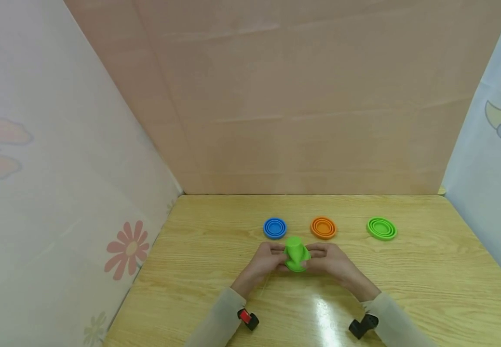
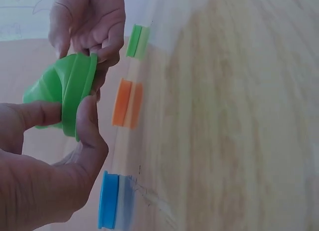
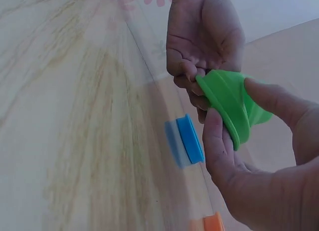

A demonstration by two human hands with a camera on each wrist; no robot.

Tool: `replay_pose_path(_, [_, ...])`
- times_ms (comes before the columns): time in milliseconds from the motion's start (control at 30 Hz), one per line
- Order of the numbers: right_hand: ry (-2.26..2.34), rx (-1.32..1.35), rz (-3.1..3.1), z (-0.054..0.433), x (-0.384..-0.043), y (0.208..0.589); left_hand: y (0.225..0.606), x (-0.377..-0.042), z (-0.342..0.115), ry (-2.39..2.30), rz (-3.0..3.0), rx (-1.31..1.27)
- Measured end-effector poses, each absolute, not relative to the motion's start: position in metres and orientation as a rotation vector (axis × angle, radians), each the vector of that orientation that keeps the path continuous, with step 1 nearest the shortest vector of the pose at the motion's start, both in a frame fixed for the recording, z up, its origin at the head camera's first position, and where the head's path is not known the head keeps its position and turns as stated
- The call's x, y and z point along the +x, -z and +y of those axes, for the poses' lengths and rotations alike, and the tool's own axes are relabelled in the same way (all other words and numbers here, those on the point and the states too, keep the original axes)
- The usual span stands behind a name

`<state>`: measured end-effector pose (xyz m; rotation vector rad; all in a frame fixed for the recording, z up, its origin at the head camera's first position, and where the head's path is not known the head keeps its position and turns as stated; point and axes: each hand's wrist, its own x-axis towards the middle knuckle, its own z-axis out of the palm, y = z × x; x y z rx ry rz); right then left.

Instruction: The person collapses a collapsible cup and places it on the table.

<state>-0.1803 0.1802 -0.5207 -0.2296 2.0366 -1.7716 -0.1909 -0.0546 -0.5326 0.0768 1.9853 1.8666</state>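
Observation:
Between both hands is a green collapsible cup (image 1: pixel 296 255), raised above the table with its narrow end up and its soft wall buckled inward. My left hand (image 1: pixel 267 260) pinches one side of it, a thumb on the wall and fingers at the wide rim. On the opposite side my right hand (image 1: pixel 330 262) pinches the cup the same way. The left wrist view shows the green cup (image 2: pixel 62 91) tilted, its thick rim toward the table. In the right wrist view, creases run across the wall of the cup (image 3: pixel 229 104). Its inside is hidden.
Beyond the hands, a blue collapsed cup (image 1: pixel 275 228), an orange collapsed cup (image 1: pixel 323 227) and another green collapsed cup (image 1: pixel 381 228) lie flat in a row on the wooden table (image 1: pixel 215 226). Printed cloth walls (image 1: pixel 59 193) stand at the sides, a plain one behind.

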Motion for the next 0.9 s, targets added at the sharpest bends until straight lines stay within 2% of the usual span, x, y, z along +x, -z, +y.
replay_pose_path(567, [1.776, -0.021, 2.171, 0.16, -0.177, 0.522, 0.53, -0.185, -0.044, -1.854, 2.11, -0.03])
replay_pose_path(900, [1.835, 0.019, 2.104, 0.164, -0.178, 0.526, 0.524, -0.184, -0.051, -1.85, 1.985, 0.138])
